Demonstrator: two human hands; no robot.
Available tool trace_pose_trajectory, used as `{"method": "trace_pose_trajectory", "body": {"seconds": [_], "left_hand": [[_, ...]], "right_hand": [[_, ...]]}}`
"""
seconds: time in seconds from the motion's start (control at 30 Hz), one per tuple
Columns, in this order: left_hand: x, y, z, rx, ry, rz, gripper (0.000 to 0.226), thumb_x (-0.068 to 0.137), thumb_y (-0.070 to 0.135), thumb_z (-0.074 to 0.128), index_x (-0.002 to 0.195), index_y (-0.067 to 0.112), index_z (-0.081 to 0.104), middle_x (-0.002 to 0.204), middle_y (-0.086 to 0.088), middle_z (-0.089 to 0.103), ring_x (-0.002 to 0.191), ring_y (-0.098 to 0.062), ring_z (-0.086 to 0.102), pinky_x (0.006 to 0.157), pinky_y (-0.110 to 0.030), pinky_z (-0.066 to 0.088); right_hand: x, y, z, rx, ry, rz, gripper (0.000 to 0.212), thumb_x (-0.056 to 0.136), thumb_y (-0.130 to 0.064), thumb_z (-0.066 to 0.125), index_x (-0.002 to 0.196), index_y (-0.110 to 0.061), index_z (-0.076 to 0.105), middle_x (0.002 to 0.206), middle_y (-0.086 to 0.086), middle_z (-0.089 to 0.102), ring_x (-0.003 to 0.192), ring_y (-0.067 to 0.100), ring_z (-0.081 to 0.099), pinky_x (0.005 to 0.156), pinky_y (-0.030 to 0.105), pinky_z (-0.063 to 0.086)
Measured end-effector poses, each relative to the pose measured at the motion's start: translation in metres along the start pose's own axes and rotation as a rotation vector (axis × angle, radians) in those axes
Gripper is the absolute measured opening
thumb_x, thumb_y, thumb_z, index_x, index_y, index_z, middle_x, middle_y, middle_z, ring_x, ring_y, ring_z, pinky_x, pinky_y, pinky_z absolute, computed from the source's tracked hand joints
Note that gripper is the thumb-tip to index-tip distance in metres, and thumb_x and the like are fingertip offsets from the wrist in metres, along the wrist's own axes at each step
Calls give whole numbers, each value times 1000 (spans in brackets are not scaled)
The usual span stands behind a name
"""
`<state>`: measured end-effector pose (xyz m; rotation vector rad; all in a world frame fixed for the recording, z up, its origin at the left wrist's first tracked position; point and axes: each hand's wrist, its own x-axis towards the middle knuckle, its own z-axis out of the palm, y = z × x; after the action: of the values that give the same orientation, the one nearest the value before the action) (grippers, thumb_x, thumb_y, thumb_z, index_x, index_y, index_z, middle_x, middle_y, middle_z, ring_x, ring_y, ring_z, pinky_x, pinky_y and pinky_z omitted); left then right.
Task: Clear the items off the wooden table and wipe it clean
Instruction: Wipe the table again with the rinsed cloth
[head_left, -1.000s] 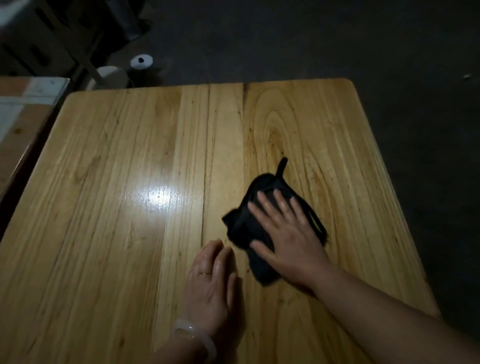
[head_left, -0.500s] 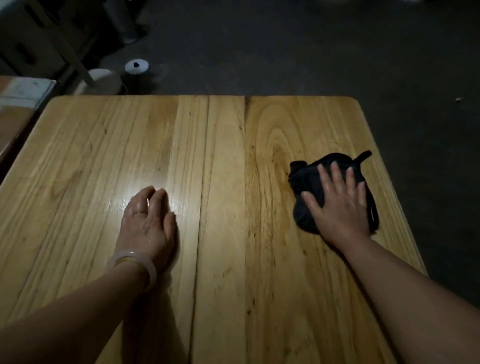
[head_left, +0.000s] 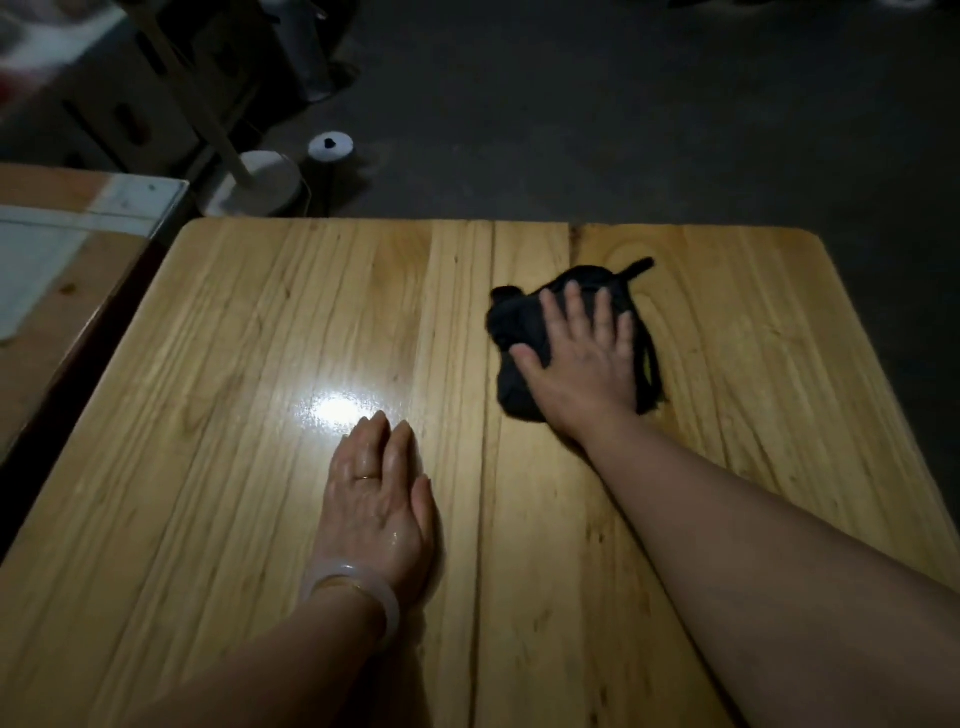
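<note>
Right hand flat, pressing black cloth; left hand flat on wooden table.

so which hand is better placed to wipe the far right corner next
Right. The right hand already presses flat on the black cloth, which lies nearer that corner of the wooden table. The left hand rests flat on bare wood, holding nothing.

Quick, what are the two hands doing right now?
Left hand: open, flat on the light wooden table.
Right hand: open, pressing the crumpled black cloth.
</note>
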<state>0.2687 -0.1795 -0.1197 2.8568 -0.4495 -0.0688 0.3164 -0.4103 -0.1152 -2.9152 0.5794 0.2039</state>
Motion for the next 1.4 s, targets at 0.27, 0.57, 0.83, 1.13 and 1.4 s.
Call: {"method": "trace_pose_trajectory", "body": {"seconds": [0.27, 0.57, 0.83, 1.13, 1.4], "left_hand": [[-2, -3, 2, 33, -58, -16, 60, 92, 41, 21, 147, 17, 27, 154, -4, 19, 143, -18, 10, 119, -35, 12], [2, -6, 5, 8, -54, -7, 62, 89, 42, 24, 143, 14, 35, 152, -7, 26, 142, -21, 15, 118, -37, 14], [0, -1, 1, 32, -64, -8, 64, 89, 42, 16, 145, 15, 31, 154, -6, 21, 144, -19, 10, 118, -38, 16], [0, 0, 2, 118, -49, 49, 56, 88, 32, 31, 131, 1, 51, 140, -18, 46, 134, -26, 29, 107, -39, 17], [2, -2, 5, 88, -43, 56, 57, 85, 33, 35, 130, 3, 53, 140, -18, 46, 134, -27, 29, 105, -42, 23]], "right_hand": [[-72, -9, 6, 30, -63, -362, 71, 95, -65, 21, 153, -38, -9, 159, -11, -21, 144, 16, -29, 118, 44, -13], [-74, 129, -6, -59, 2, -34, 78, 84, -75, -3, 153, -38, -8, 161, -8, -16, 147, 17, -20, 120, 43, -7], [-12, 139, -8, 38, 84, 477, 80, 90, -73, 11, 155, -29, 0, 163, 4, -8, 149, 28, -13, 118, 52, -7], [55, 36, -8, 3, 67, 322, 77, 93, -70, 12, 155, -27, -3, 163, 5, -10, 148, 30, -15, 118, 53, -8], [75, -72, 1, 14, 41, -29, 71, 95, -66, 18, 154, -33, -1, 162, 0, -13, 148, 26, -16, 118, 49, -10]]}}
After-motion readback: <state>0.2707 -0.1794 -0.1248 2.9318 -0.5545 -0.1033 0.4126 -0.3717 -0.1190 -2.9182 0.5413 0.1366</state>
